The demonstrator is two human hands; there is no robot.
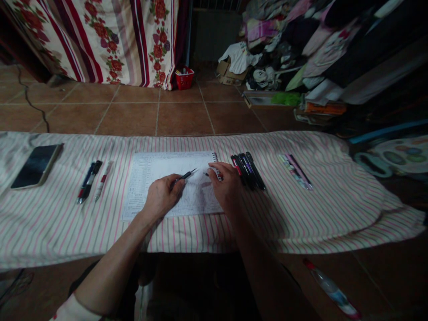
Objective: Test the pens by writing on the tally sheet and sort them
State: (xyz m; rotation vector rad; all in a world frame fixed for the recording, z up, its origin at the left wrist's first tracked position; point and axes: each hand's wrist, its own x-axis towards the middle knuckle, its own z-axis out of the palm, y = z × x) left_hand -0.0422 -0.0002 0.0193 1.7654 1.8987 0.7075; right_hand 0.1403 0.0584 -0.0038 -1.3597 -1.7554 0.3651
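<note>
My left hand [164,195] is closed around a dark pen [183,176], whose thin pointed end is directed up and to the right. Over the right part of a written-on spiral notebook [140,178], my right hand [226,185] is pinched, and a small dark piece shows at its fingertips, too small to name. The two hands are a short gap apart, both above the page. Just right of my right hand lies a row of several dark pens [249,169], one with red on it.
On the striped cloth [301,218] lie a phone [35,167], several pens [88,183], a white-and-red pen [103,182] and slim pastel pens [296,171]. A plastic bottle [331,289] lies on the floor. Beyond stand a red basket [184,78] and heaped clothes.
</note>
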